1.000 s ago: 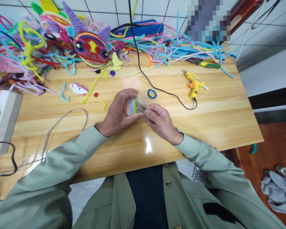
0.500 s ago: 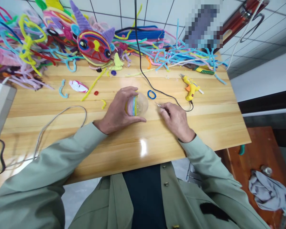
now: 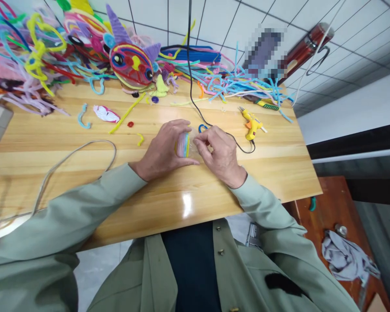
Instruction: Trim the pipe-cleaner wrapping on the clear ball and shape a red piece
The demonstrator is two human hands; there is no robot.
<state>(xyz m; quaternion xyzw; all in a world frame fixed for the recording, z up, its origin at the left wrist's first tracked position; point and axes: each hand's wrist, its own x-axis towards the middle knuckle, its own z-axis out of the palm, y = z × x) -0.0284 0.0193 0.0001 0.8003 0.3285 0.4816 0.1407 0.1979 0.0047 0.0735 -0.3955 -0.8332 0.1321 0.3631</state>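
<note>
A clear plastic ball (image 3: 183, 144), partly wrapped in pink, blue and yellow pipe cleaner bands, sits in my left hand (image 3: 162, 149), fingers and thumb curved round it. My right hand (image 3: 220, 151) is closed in a pinch at the ball's bare right side. The slim pointed metal tool seen in it earlier is now hidden behind the fingers. Just beyond that hand, a small blue pipe cleaner ring (image 3: 201, 128) lies partly covered on the table.
A yellow glue gun (image 3: 252, 125) lies to the right, its black cord crossing the table. Pipe cleaners (image 3: 227, 84) and a colourful horned figure (image 3: 131, 65) line the back. Small cut pieces, a white-and-pink oval (image 3: 105, 114) among them, lie left. A grey cable (image 3: 68, 157) loops at left.
My right hand has moved left to the ball and now partly covers the blue ring. The metal tip has gone out of sight. My left hand keeps its hold; the view has shifted slightly.
</note>
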